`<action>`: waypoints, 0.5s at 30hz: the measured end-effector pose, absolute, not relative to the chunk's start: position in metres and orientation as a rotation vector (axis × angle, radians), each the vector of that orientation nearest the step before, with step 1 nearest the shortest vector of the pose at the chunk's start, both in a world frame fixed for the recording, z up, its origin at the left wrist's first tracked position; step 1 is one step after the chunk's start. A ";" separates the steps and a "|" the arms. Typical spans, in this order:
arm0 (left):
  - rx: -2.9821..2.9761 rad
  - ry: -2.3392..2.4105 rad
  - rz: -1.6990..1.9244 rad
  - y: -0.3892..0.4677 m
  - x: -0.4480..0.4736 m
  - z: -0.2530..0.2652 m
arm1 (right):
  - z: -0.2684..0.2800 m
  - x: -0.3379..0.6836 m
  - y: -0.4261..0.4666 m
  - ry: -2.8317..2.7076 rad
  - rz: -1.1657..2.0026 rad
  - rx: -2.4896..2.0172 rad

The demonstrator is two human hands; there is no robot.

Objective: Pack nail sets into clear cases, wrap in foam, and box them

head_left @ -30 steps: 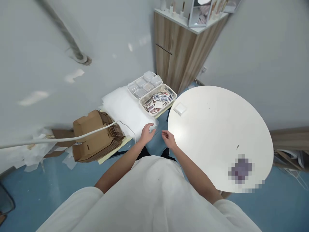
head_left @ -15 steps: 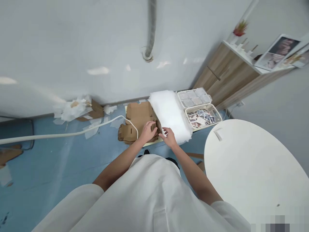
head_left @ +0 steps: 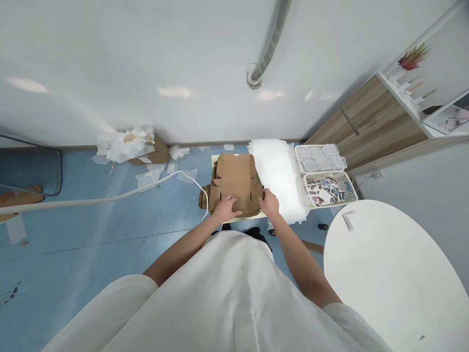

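A flattened brown cardboard box [head_left: 236, 171] with slots and side flaps lies unfolded on top of a stack of similar pieces [head_left: 203, 199]. My left hand [head_left: 225, 210] rests on its near part, fingers stretched over the cardboard. At the right edge, my right hand [head_left: 269, 202] pinches a side flap between thumb and fingers. Beside that hand is a pile of white foam sheets [head_left: 280, 181]. A white hose [head_left: 146, 187] arcs in from the left and passes the stack's left edge.
Right of the foam stand a white basket [head_left: 348, 179] of printed cards and a tray of clear packets [head_left: 322, 159]. A round white table [head_left: 395, 274] is at the right. An open carton [head_left: 159, 150] with crumpled wrapping sits by the wall, near scraps on the blue floor [head_left: 128, 249].
The box piece now lies flatter and squarer on the stack. My left hand has flattened on it, and my right hand has closed on its right edge. The camera view has shifted.
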State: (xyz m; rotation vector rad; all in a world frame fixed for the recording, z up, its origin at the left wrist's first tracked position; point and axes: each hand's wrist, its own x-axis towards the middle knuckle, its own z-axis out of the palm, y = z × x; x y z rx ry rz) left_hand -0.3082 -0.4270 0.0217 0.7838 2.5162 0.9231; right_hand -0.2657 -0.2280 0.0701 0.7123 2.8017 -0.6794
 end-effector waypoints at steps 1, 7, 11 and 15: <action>0.833 2.519 0.908 -0.428 -0.310 0.022 | 0.071 -0.264 -0.226 2.797 -0.722 0.731; 1.124 2.468 0.720 -0.427 -0.317 0.019 | 0.077 -0.240 -0.227 2.919 -0.996 0.757; 1.119 2.495 0.684 -0.421 -0.318 0.022 | 0.080 -0.225 -0.246 3.072 -0.882 0.304; 1.136 2.619 0.685 -0.422 -0.320 0.035 | 0.067 -0.217 -0.266 2.840 -0.741 0.027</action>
